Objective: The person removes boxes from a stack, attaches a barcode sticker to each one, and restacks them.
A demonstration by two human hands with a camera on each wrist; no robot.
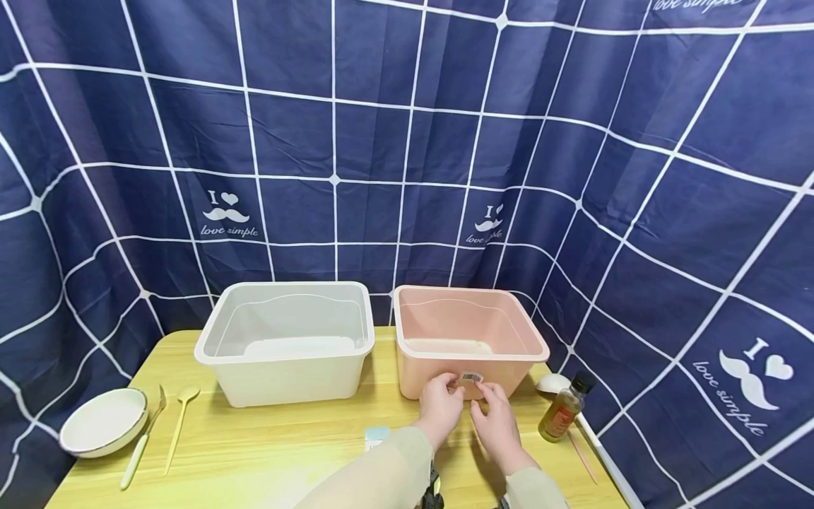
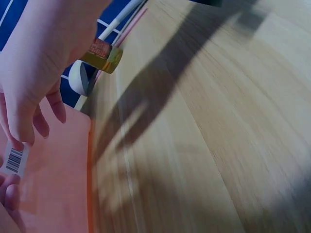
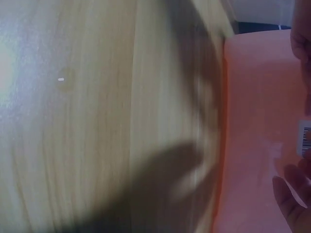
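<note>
A white barcode label (image 1: 471, 377) lies against the front wall of the pink plastic bin (image 1: 413, 375). My left hand (image 1: 441, 408) has its fingers curled at the label's left edge. At the opposite edge, my right hand (image 1: 499, 430) pinches the label between thumb and finger. The left wrist view shows the label (image 2: 14, 160) between the right hand (image 2: 41, 73) above and left fingertips (image 2: 10, 191) below. Only part of the label (image 3: 305, 138) shows in the right wrist view.
A white bin (image 1: 286, 378) stands left of the pink one. Further left are a bowl (image 1: 104, 423), a fork (image 1: 143, 438) and a yellow spoon (image 1: 181, 428). A bottle (image 1: 562, 411) and white ladle (image 1: 553, 383) stand at right. A small blue-white item (image 1: 376, 434) lies beside my left sleeve.
</note>
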